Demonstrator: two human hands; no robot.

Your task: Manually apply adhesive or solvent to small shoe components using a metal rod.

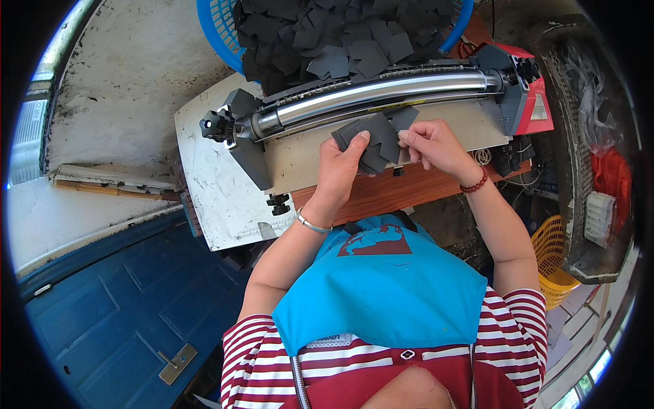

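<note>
My left hand grips a fanned stack of flat black sheet pieces, thumb on top, over the front plate of a roller machine. The pieces have angular, notched edges. Just right of the stack, my right hand is closed in a pinch on the edge of a single black sheet piece, which reaches toward the roller. Its fingers hide part of that edge. The machine's shiny metal roller spans between dark end blocks, the right one with a red cover.
Beyond the machine stands a blue plastic basket heaped with black pieces. A black knob juts out at the machine's left end. A yellow basket sits low on the right, near a metal-edged shelf with plastic bags. A blue door is at the lower left.
</note>
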